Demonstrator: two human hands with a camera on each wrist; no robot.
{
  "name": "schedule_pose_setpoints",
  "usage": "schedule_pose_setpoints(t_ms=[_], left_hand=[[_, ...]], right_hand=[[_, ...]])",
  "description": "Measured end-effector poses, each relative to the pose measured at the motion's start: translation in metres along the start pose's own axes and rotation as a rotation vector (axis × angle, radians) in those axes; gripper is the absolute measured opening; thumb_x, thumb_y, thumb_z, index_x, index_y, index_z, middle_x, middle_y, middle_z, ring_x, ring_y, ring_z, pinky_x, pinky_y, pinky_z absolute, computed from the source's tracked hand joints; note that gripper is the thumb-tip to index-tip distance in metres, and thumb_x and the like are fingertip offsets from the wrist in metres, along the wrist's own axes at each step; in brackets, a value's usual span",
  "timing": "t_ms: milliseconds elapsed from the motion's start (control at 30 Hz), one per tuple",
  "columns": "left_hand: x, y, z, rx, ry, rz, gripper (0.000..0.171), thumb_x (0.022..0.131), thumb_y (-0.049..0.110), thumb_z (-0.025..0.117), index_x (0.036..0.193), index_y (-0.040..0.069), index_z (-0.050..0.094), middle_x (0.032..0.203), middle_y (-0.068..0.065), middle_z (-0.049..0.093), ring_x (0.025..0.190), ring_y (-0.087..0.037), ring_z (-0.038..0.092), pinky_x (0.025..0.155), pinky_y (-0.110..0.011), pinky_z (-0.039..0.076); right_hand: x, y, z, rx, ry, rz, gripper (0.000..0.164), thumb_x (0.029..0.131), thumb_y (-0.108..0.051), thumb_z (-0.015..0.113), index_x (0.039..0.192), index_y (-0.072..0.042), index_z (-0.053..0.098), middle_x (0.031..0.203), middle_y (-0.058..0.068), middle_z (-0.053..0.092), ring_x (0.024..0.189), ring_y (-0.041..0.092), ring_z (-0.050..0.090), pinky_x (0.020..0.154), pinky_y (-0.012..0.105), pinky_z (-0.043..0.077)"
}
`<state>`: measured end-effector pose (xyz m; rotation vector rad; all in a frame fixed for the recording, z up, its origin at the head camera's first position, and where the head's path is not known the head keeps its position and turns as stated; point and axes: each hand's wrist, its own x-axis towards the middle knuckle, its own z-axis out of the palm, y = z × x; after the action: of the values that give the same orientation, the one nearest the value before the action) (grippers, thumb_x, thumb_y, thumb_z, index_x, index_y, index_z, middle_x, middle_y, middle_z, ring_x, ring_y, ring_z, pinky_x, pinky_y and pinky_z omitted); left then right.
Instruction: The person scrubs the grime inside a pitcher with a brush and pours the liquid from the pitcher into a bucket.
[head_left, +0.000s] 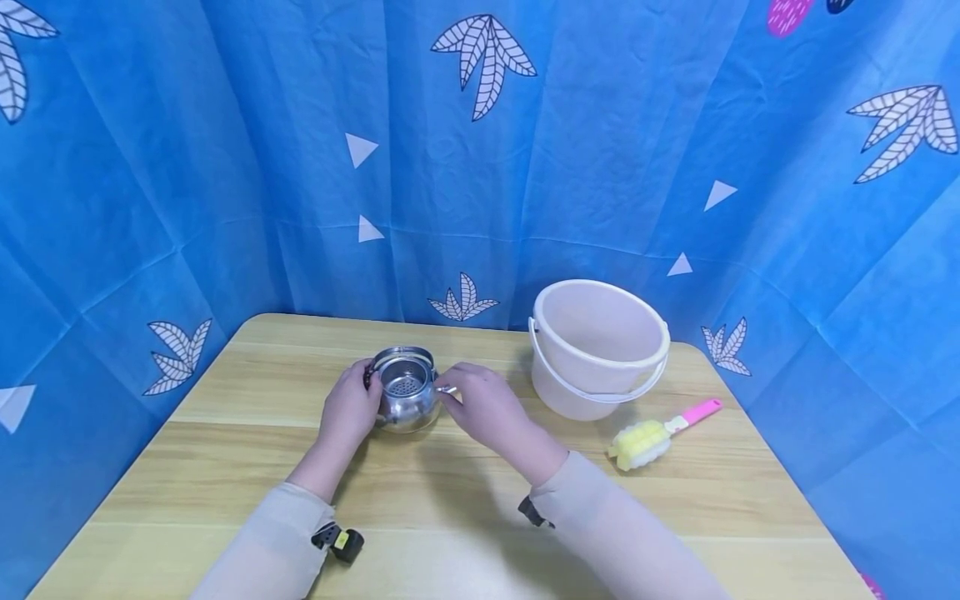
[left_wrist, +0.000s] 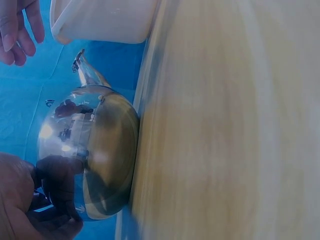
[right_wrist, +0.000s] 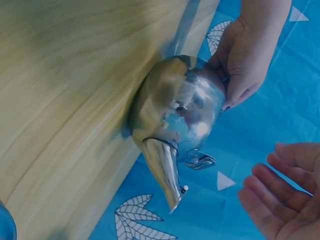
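Teapot [head_left: 408, 410]: shiny steel one, standing pretty much upright on the wooden desk [head_left: 225, 475], a bit left of centre in my head view, no lid on, so you can see the holey strainer [head_left: 405, 385] inside.
Left grip [head_left: 349, 408]: holding the pot, fingers curled in at its left side, the side away from the spout. There's a dark part [head_left: 367, 377] right there, but my hand covers most of it, so can't swear what exactly I'm wrapped round.
Right grip [head_left: 483, 406]: got nothing in it, fingers loosely bent. From up top it looks like I'm pinching the spout, but both wrist views show a gap.
Spout [right_wrist: 162, 170]: imo this is what the next move hangs on. The pot's long axis runs roughly sideways across me, left grip to spout tip, and the tip points toward my right grip, which hovers just beside it and a little higher.
Nearer hand: left, easily, since it's on the pot. From the right one, the pot lies to the left.
Forearms: both angle in and forward from the bottom of the head view, pale sleeves [head_left: 258, 546] on.
Bucket [head_left: 577, 396]: white, standing back right, handle drooping across its front.
Brush [head_left: 647, 442]: spongy head, pink handle, lying near the bucket, neither hand on it.
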<state>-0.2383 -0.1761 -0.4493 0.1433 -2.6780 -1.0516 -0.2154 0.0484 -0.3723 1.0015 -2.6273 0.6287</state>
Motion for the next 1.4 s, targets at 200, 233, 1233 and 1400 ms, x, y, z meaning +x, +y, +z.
schedule_pose_setpoints(t_ms=[200,233,1233,1400], left_hand=[[0.000,0.000,-0.001,-0.012,0.002,-0.004,0.047,0.104,0.022,0.043,0.141,-0.007,0.048,0.138,-0.031,0.052,0.127,-0.047,0.051,0.107,-0.057,0.041],[0.000,0.000,-0.001,-0.014,0.001,-0.005,0.047,0.104,0.022,0.043,0.141,-0.007,0.048,0.138,-0.031,0.052,0.127,-0.047,0.051,0.107,-0.058,0.041],[-0.001,0.002,0.000,-0.016,0.004,0.008,0.047,0.104,0.022,0.044,0.140,-0.009,0.048,0.136,-0.032,0.053,0.125,-0.048,0.052,0.105,-0.059,0.042],[-0.001,0.002,-0.001,-0.020,0.003,0.011,0.047,0.104,0.021,0.044,0.139,-0.009,0.049,0.136,-0.032,0.053,0.125,-0.048,0.052,0.105,-0.059,0.042]], right_hand=[[0.003,-0.003,0.003,0.009,-0.008,0.010,0.014,0.093,-0.012,0.072,0.106,-0.007,0.075,0.104,0.004,0.073,0.097,0.018,0.069,0.088,0.031,0.056],[0.003,-0.003,0.003,0.010,-0.011,0.012,0.015,0.093,-0.012,0.071,0.106,-0.007,0.075,0.105,0.003,0.073,0.097,0.017,0.069,0.088,0.031,0.056],[0.016,-0.003,0.028,-0.008,0.048,-0.008,0.016,0.094,-0.016,0.071,0.108,-0.009,0.075,0.102,0.001,0.073,0.094,0.013,0.068,0.088,0.024,0.055],[0.019,-0.006,0.029,-0.018,0.060,-0.016,0.015,0.094,-0.015,0.070,0.108,-0.010,0.074,0.101,0.000,0.073,0.093,0.013,0.068,0.087,0.023,0.054]])
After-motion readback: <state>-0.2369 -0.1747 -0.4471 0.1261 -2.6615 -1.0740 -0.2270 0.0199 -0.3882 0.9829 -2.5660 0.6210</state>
